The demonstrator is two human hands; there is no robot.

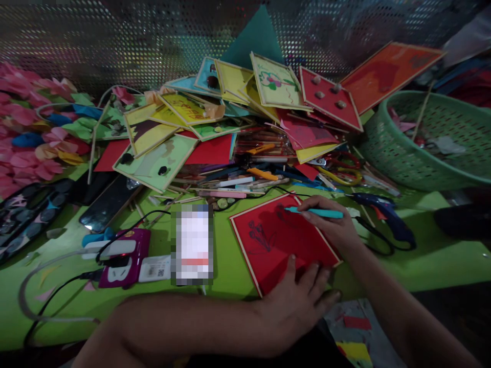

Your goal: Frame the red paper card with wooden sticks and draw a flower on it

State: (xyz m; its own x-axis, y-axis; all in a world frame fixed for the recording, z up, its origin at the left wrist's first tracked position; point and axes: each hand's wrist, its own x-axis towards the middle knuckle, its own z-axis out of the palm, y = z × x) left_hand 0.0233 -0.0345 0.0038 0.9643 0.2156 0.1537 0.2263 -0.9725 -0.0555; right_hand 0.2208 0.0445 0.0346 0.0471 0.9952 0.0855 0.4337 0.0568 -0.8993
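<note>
A red card [303, 240] edged with thin wooden sticks lies on the green table [230, 301]. Dark line drawings of flowers show on its left and upper parts. My right hand [333, 222] grips a turquoise marker [326, 212], its tip at the card's upper middle, by the second drawing. Spread across the card's lower edge, my left hand [297, 306] lies with fingers apart and holds nothing. Left of the card is a phone [193, 245] with a lit, blurred-out screen.
Framed cards [280, 84] are heaped behind, above scattered pens [233, 181]. At right are a green basket [433, 138] and a blue glue gun [387, 214]. A purple power strip [140, 250] with cables, a dark phone [111, 202] and pink paper flowers [23, 128] occupy the left.
</note>
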